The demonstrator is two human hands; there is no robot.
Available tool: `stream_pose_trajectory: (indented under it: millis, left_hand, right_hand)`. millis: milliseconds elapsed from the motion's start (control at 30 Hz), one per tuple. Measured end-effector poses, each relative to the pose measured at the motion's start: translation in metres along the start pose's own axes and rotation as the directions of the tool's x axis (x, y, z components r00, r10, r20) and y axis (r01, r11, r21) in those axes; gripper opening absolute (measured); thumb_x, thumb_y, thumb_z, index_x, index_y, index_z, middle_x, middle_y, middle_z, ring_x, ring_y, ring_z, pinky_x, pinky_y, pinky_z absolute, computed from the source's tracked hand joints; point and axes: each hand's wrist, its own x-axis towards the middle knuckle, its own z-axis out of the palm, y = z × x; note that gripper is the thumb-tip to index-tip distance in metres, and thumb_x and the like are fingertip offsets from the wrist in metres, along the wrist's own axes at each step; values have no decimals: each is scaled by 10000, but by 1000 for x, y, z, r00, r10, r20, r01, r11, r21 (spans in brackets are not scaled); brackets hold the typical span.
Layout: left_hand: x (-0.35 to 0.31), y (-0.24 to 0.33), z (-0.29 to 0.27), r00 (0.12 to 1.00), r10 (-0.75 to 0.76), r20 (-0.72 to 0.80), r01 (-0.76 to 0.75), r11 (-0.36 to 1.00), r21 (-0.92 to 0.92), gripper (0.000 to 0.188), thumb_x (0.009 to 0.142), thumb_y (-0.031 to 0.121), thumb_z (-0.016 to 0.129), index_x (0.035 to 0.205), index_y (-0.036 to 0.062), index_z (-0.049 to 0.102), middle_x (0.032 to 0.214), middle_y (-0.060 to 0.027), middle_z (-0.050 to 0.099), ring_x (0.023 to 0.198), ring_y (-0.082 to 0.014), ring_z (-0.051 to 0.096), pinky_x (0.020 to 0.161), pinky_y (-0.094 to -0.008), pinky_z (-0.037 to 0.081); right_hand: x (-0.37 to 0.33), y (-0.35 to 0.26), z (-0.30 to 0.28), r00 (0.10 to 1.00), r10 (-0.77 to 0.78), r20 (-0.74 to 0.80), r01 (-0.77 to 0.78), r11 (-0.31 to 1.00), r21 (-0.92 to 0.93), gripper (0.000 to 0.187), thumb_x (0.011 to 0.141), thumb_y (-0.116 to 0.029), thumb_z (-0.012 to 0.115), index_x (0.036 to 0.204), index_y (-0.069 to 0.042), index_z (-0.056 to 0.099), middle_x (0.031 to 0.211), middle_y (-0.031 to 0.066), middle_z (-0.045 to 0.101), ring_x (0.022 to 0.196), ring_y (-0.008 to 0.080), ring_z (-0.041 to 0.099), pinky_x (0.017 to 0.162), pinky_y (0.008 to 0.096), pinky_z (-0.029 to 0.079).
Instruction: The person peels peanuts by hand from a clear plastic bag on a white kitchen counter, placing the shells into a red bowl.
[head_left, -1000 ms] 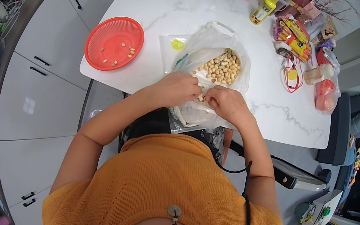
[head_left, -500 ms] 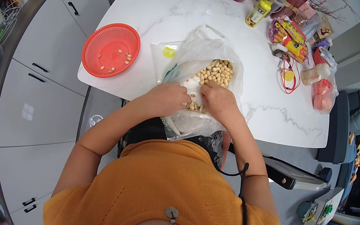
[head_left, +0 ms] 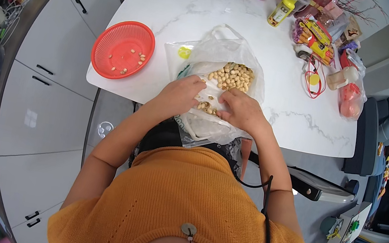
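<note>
A white translucent plastic bag [head_left: 247, 53] lies open at the table's near edge, its lower part over my lap. In its upper part is a heap of pale oval nuts in shells [head_left: 235, 76]; a smaller pile of nuts and shell pieces [head_left: 207, 107] lies lower, between my hands. My left hand [head_left: 179, 94] rests at the left of this pile with fingers bent and a gap between thumb and fingertips. My right hand [head_left: 245, 112] is on the right, fingers and thumb apart, just below the heap. No nut shows in either hand.
A red plastic basket [head_left: 101, 49] with several nuts stands at the left on the white marbled table [head_left: 307, 125]. At the back right are a yellow bottle [head_left: 282, 12], packaged sausages [head_left: 316, 39], a red cord [head_left: 314, 92] and a bag of round reddish things [head_left: 350, 100].
My hands have loosened from their pinched pose over the lower pile, and the fingers have spread. My left hand has shifted slightly up and left.
</note>
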Motion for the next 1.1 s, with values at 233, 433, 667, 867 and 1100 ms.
stream_pose_trajectory:
  millis: [233,433,667,867,1100]
  left_hand:
    - [19,9,-1,993,80,-85,-76,996,57,199,712,-44,546,902,-1,508,933,-144,538,872,-338,562,727,-392,460]
    - [44,-10,10,988,33,-152,-31,999,16,345,780,-22,483,1124,-15,502,990,-176,552,790,-311,576,715,-363,471]
    - [22,-17,30,948,-122,-292,39,961,-274,362,811,-64,417,1166,-28,476,1042,-163,558,712,-205,597,648,-292,490]
    - [21,-12,25,940,-143,-309,52,957,-286,335,790,-61,433,1108,-11,526,978,-164,578,731,-260,592,664,-325,484]
    - [13,-4,24,961,-53,-271,71,996,58,237,754,-32,491,936,35,627,854,-149,600,834,-310,566,727,-382,457]
  right_hand:
    - [20,6,7,969,-26,-244,34,999,30,64,758,-101,607,798,-63,574,794,94,568,748,286,585,628,364,470]
    - [46,16,8,927,-34,-373,65,995,70,99,769,-93,589,863,-91,621,841,91,574,753,304,592,641,389,478]
    - [59,7,24,934,-49,-353,38,999,-37,221,762,-124,613,983,-137,619,834,77,554,730,282,592,617,379,486]
    - [64,6,26,937,-57,-345,21,994,-108,203,743,-149,638,944,-150,613,834,68,543,727,267,592,602,376,490]
    - [67,8,24,947,-44,-317,16,996,-90,134,741,-154,629,873,-141,614,868,69,539,737,271,593,604,379,492]
